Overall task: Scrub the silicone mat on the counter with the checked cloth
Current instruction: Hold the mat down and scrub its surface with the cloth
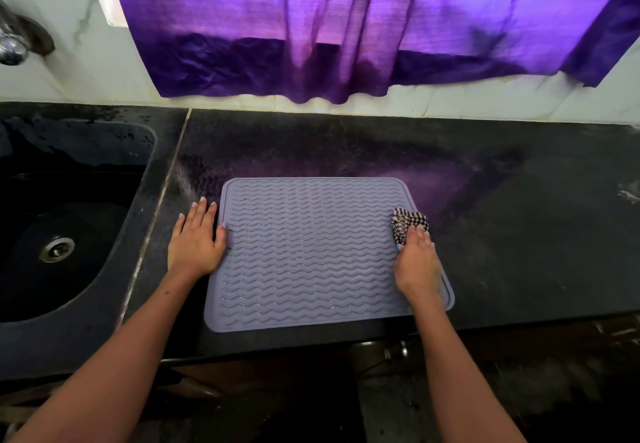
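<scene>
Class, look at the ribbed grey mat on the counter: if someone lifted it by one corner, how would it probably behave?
The silicone mat lies thin and flat on the counter, so it would probably droop rather than stay stiff. It looks light for its size. The left hand rests on its edge, perhaps because it slides when rubbed.

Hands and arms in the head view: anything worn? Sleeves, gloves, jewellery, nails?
Both arms are bare, with no sleeves in view. No gloves, rings, watch or bracelets show on the left hand or the right hand. The fingernails carry pale, light-coloured polish.
</scene>
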Demonstrator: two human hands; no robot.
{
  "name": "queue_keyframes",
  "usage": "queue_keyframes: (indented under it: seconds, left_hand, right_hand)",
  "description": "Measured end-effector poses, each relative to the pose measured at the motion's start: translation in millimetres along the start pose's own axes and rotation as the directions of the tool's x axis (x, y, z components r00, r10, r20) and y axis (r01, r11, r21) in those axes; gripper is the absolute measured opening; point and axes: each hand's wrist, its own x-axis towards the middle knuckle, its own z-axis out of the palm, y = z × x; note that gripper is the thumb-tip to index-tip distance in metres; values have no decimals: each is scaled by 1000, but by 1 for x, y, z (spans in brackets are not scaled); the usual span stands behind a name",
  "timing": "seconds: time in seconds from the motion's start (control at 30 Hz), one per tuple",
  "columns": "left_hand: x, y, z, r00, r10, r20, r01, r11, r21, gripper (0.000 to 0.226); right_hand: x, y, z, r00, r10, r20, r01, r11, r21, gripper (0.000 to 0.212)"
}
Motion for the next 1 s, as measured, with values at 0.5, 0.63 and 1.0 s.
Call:
queue_keyframes:
  seconds: [0.5,0.63,1.0]
  left_hand:
    - [0,-1,-6,994,22,109,-23,1000,15,56]
    - [-1,-1,-4,996,31,82,-34,999,36,58]
    - [-1,3,-3,998,9,61,-11,999,36,56]
  right_hand:
    - [-6,1,-63,937,342,-73,-301,895,329,33]
    - [-46,10,-39,931,324,-168,-278,927,250,33]
    - [-52,34,-1,994,95,-57,-91,994,67,55]
